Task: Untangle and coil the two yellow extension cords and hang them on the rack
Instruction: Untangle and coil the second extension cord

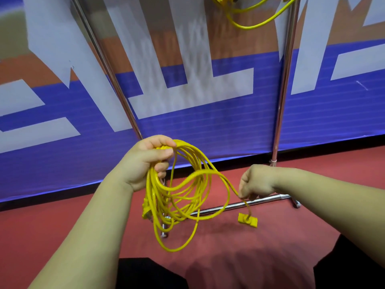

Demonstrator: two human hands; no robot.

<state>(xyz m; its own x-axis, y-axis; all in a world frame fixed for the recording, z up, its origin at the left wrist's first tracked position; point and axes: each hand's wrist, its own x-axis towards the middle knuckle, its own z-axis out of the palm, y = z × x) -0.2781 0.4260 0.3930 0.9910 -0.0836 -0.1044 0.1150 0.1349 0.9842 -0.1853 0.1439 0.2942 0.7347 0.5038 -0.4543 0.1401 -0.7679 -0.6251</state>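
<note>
A blue, white and orange banner (208, 126) filled the far side of the scene, with red floor (62, 226) running from it to the near edge. The chrome rack (285, 80) stood just in front of the banner, its uprights rising out of view and its base bar lying low on the floor. At the top, on the right, the first yellow extension cord (256, 24) hung from the rack, a loop or two drooping down; how neatly it was coiled could not be told.

The second yellow extension cord (187, 184) hung near the middle as a loose bundle of uneven loops. The left hand (145, 163) was clenched round the top of the bundle, and the longest loop sagged well below the others. The right hand (256, 182), to the right of the coil, pinched the free tail, with the flat socket end (248, 220) dangling just below it. The plug (145, 209) hung on the left side of the bundle.

Coiling looked nearly done, with only the last tail left. To finish well, the right hand should probably carry that tail up to the left fist as one more loop sized like the rest, letting the cord roll so it took no twist. The sagging loop wanted drawing up level, or it might snag on the rack. The left grip should stay firm until the coil hung beside the first.
</note>
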